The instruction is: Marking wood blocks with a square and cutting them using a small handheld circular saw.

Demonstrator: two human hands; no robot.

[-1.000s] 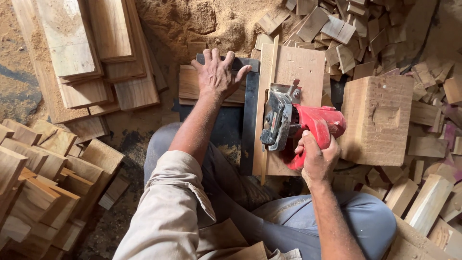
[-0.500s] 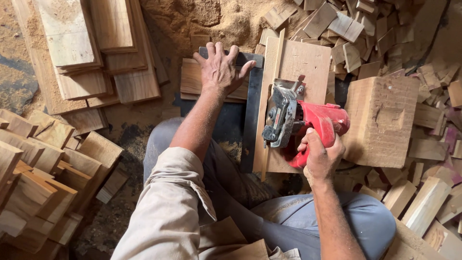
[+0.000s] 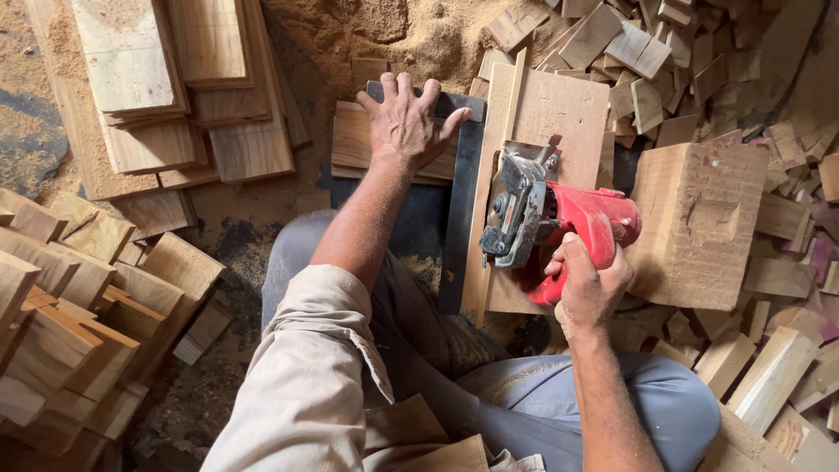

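Barely shifted, right hand [image 3: 587, 288] keeps its grip on red saw [image 3: 559, 223]; left hand [image 3: 409, 122] flat on plank [image 3: 354, 144].

stacked planks [image 3: 166, 83], sawdust heap [image 3: 384, 35], scattered offcuts [image 3: 647, 52], thick wood block [image 3: 699, 223]

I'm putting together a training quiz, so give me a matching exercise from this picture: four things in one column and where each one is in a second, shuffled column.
Things:
1. left hand
2. right hand
3. red power saw
4. big wood block

Places:
A. just right of the saw
B. pressed flat on a board beside the dark metal guide
C. gripping the red handle
D. resting on the plank being cut

Pairs: 1-B, 2-C, 3-D, 4-A
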